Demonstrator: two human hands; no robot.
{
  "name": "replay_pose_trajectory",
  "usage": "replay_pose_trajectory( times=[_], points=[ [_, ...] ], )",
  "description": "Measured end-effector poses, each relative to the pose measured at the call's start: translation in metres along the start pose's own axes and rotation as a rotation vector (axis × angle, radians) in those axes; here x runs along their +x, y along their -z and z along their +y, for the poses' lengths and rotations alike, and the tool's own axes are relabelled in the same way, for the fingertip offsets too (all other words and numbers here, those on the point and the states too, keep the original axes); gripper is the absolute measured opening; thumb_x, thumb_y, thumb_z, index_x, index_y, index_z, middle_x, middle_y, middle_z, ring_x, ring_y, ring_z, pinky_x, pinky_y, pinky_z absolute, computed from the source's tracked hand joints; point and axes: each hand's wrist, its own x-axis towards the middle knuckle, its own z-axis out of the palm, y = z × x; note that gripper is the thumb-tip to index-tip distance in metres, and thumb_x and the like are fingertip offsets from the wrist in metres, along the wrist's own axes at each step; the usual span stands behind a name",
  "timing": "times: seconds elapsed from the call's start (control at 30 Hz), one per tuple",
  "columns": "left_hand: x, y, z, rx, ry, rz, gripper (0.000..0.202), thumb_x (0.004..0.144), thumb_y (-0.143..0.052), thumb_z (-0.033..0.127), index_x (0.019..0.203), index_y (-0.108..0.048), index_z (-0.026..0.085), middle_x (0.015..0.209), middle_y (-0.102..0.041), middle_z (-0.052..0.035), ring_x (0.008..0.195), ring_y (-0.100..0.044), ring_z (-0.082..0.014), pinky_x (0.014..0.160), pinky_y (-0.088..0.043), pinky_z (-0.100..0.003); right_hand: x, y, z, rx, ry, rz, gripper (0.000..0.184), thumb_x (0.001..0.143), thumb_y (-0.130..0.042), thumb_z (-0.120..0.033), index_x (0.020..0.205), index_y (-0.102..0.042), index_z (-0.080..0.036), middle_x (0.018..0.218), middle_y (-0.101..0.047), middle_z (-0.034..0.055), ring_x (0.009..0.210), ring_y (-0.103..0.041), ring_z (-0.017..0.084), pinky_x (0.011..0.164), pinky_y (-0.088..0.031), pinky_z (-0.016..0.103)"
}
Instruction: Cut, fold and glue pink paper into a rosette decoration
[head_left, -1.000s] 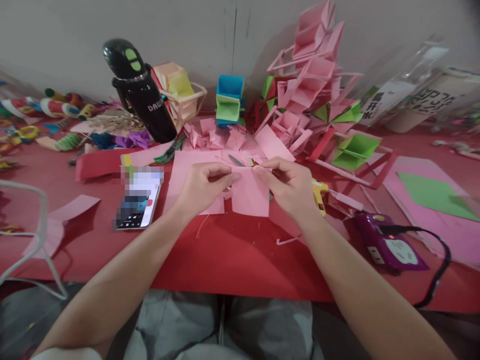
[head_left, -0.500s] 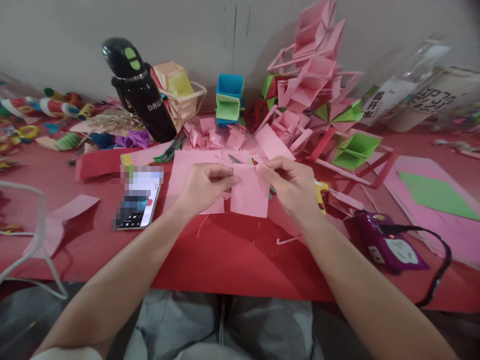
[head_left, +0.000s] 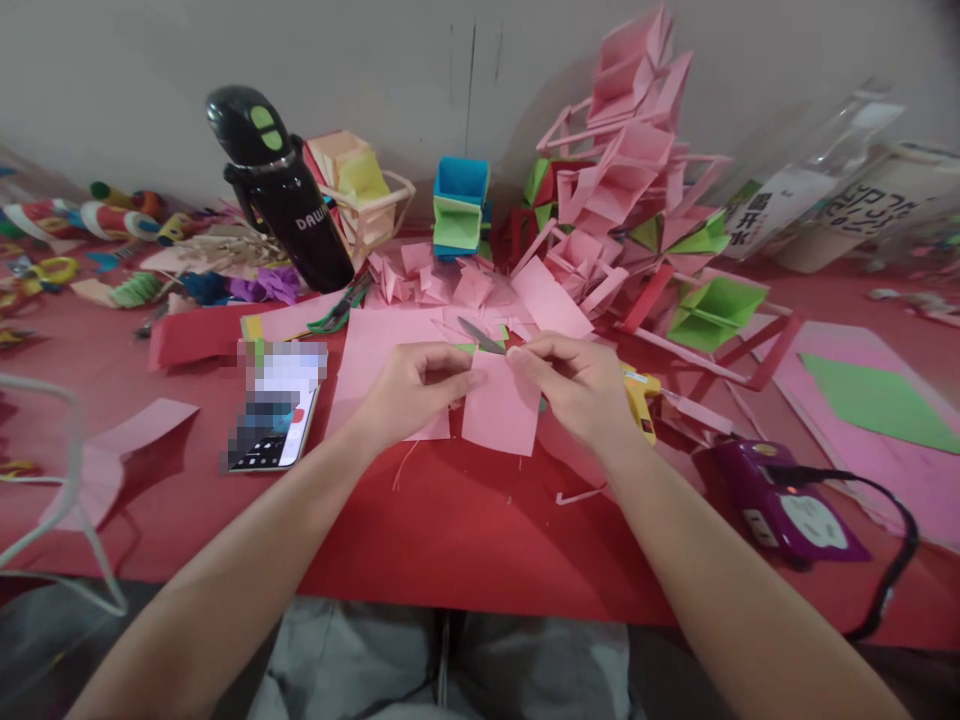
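Note:
A small pink sheet of paper (head_left: 500, 408) is held up over the red table between both hands. My left hand (head_left: 420, 385) pinches its left edge, thumb against the fingers. At its top right corner, my right hand (head_left: 566, 375) grips it in the same way. Just behind the paper lies a pair of scissors, one blade (head_left: 480, 335) showing; the rest is mostly hidden by the paper and my right hand. Larger pink paper (head_left: 360, 380) lies flat beside my left hand. Several folded pink paper pieces (head_left: 424, 275) are heaped behind.
A phone (head_left: 289, 420) lies to the left, with a black bottle (head_left: 289, 200) behind it. On the right are a yellow glue gun (head_left: 640, 400) and a purple power box (head_left: 787, 500) with a black cable. Pink paper constructions (head_left: 630, 150) stand at the back by the wall.
My hands and the pink sheet have come slightly lower in the view. More of the scissor blade shows behind the sheet. The whole view has shifted a little.

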Motion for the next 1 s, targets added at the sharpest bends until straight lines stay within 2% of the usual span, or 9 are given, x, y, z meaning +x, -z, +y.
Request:
replay_pose_trajectory(
  times=[0.17, 0.37, 0.5, 0.7, 0.77, 0.8, 0.87, 0.93, 1.0],
  points=[
    [0.0, 0.001, 0.0, 0.01, -0.042, 0.036, 0.023, 0.082, -0.072, 0.036, 0.071, -0.069, 0.016, 0.067, -0.064, -0.0018, 0.063, -0.058, -0.0126, 0.059, -0.052, -0.025, -0.002, -0.005, -0.007, -0.008, 0.012, -0.009, 0.027, 0.083, -0.072, -0.041, 0.067, -0.069, -0.02, 0.066, -0.065, 0.0001, 0.062, -0.055, 0.013, 0.061, -0.046, 0.028],
    [-0.001, 0.002, 0.008, 0.022, -0.073, 0.053, 0.023, 0.083, -0.071, 0.035, 0.07, -0.068, 0.016, 0.067, -0.064, -0.0018, 0.064, -0.056, -0.0123, 0.06, -0.048, -0.024, -0.002, -0.006, -0.005, 0.014, 0.019, -0.055, 0.02, 0.083, -0.072, -0.038, 0.074, -0.072, -0.02, 0.073, -0.07, 0.0004, 0.067, -0.06, 0.014, 0.064, -0.048, 0.028],
    [0.001, 0.002, 0.008, 0.051, -0.032, 0.006, 0.025, 0.084, -0.069, 0.042, 0.079, -0.069, 0.017, 0.076, -0.067, -0.0032, 0.069, -0.059, -0.0138, 0.062, -0.051, -0.025, -0.003, -0.006, -0.005, -0.074, 0.106, 0.067, 0.018, 0.085, -0.071, -0.036, 0.075, -0.073, -0.022, 0.074, -0.07, 0.0009, 0.07, -0.061, 0.015, 0.067, -0.05, 0.03],
    [0.002, 0.005, -0.001, 0.081, 0.075, -0.166, 0.024, 0.08, -0.074, 0.033, 0.066, -0.062, 0.017, 0.066, -0.065, -0.0007, 0.061, -0.061, -0.0127, 0.057, -0.051, -0.025, -0.003, -0.007, -0.003, -0.086, 0.093, 0.222, 0.017, 0.087, -0.07, -0.041, 0.086, -0.077, -0.025, 0.087, -0.075, 0.0025, 0.083, -0.068, 0.019, 0.077, -0.056, 0.034],
    [0.002, 0.005, -0.001, -0.011, 0.122, -0.138, 0.015, 0.079, -0.075, 0.029, 0.085, -0.068, 0.016, 0.068, -0.067, -0.001, 0.061, -0.065, -0.0139, 0.057, -0.053, -0.026, -0.002, -0.006, 0.001, -0.073, 0.081, 0.238, 0.022, 0.088, -0.067, -0.044, 0.098, -0.077, -0.026, 0.098, -0.075, 0.0043, 0.092, -0.069, 0.021, 0.08, -0.056, 0.035],
    [0.002, 0.006, -0.001, -0.065, 0.148, -0.106, 0.025, 0.079, -0.075, 0.027, 0.1, -0.068, 0.017, 0.069, -0.068, -0.0007, 0.061, -0.066, -0.0145, 0.058, -0.055, -0.026, -0.002, -0.004, 0.003, -0.063, 0.088, 0.222, 0.027, 0.089, -0.066, -0.046, 0.106, -0.075, -0.027, 0.106, -0.074, 0.0053, 0.098, -0.068, 0.021, 0.082, -0.057, 0.035],
    [0.001, 0.008, 0.0, -0.174, 0.178, -0.046, 0.054, 0.078, -0.076, 0.024, 0.129, -0.057, 0.019, 0.067, -0.068, 0.0014, 0.06, -0.069, -0.0151, 0.061, -0.057, -0.027, -0.001, 0.0, 0.006, -0.055, 0.134, 0.134, 0.036, 0.089, -0.066, -0.048, 0.12, -0.07, -0.029, 0.124, -0.068, 0.0066, 0.113, -0.064, 0.023, 0.089, -0.056, 0.037],
    [0.002, 0.011, 0.001, -0.276, 0.177, -0.006, 0.068, 0.078, -0.076, 0.022, 0.141, -0.049, 0.022, 0.066, -0.067, 0.0033, 0.06, -0.069, -0.0142, 0.064, -0.059, -0.027, 0.0, 0.005, 0.007, -0.083, 0.206, 0.01, 0.05, 0.083, -0.071, -0.051, 0.129, -0.065, -0.032, 0.14, -0.057, 0.0067, 0.129, -0.055, 0.026, 0.1, -0.052, 0.041],
    [0.003, 0.014, 0.002, -0.359, 0.19, 0.024, 0.065, 0.078, -0.076, 0.021, 0.138, -0.052, 0.024, 0.07, -0.069, 0.0026, 0.062, -0.069, -0.013, 0.066, -0.059, -0.026, 0.0, 0.008, 0.006, -0.14, 0.259, -0.088, 0.068, 0.072, -0.081, -0.054, 0.134, -0.061, -0.034, 0.149, -0.05, 0.0062, 0.139, -0.045, 0.029, 0.109, -0.045, 0.046]
  ],
)
